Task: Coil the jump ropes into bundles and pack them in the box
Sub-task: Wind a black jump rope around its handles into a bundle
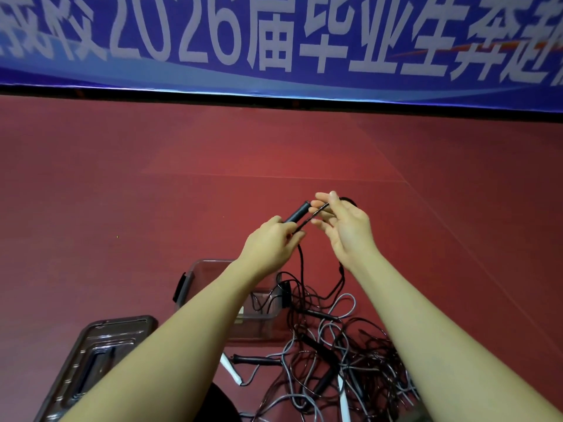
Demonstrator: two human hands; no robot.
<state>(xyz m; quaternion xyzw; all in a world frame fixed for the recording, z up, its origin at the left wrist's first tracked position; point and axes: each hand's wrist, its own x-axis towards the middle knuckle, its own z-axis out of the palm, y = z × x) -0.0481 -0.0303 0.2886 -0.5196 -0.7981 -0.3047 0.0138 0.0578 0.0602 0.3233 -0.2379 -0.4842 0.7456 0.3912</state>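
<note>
My left hand [271, 240] grips the black handle [297, 212] of a black jump rope, raised above the red floor. My right hand [341, 222] has its fingers spread, and the black cord [316, 213] runs across them between thumb and fingers. The cord hangs down from both hands [300, 263] into a tangled pile of black and grey jump ropes [341, 360] on the floor. A clear plastic box [262, 315] with black latches stands below my left forearm, partly hidden by it, with some cord draped into it.
The box's dark transparent lid [91, 363] lies flat at the lower left. White handles [231, 370] poke out of the rope pile. A blue banner with white characters [274, 41] hangs along the back above the red floor [122, 193].
</note>
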